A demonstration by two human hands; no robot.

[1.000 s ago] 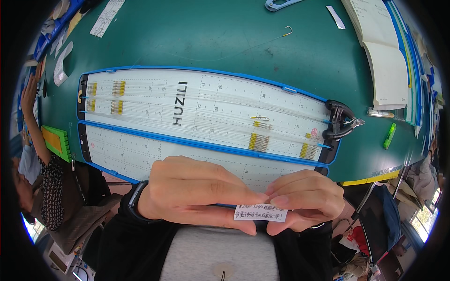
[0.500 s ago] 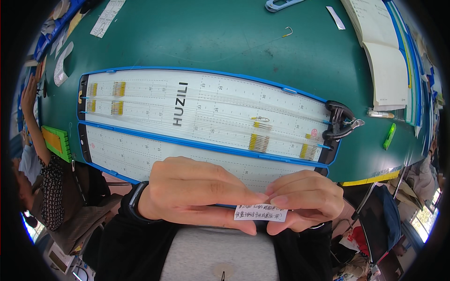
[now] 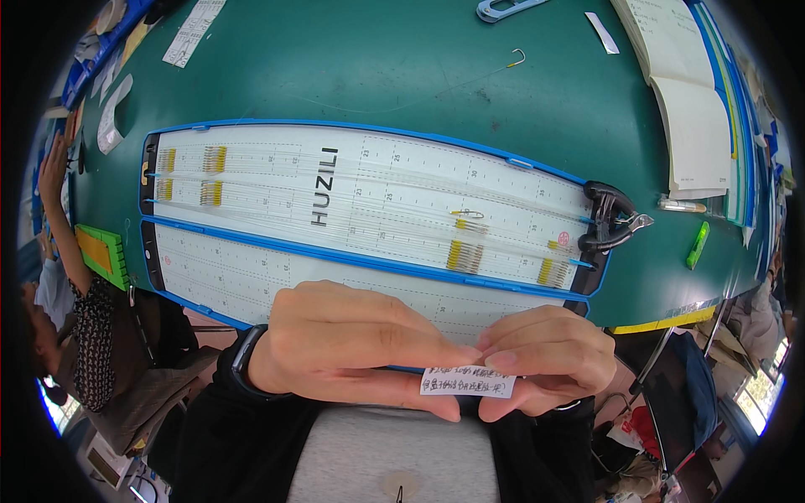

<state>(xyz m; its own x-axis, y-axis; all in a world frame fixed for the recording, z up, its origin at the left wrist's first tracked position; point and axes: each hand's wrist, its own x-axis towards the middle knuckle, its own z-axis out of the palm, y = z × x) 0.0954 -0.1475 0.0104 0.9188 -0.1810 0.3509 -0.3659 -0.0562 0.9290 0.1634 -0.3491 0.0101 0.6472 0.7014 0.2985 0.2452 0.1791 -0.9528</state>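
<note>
A small white paper slip with handwriting is pinched between my two hands, close in front of my chest. My left hand grips its left part between thumb and fingers, and my right hand does the same on the right. Both hands cover part of the slip. Just beyond them lies a long fishing rig case, opened flat, with blue edges and white ruled panels. Several fishing hooks with yellowish shanks sit in rows on its far panel, with clear lines stretched along it. My fingers hide part of the near panel.
Black-handled nippers rest on the case's right end. Farther off lies a loose hook on a line. An open notebook, a marker and a green cutter are at right. A person's arm shows at left.
</note>
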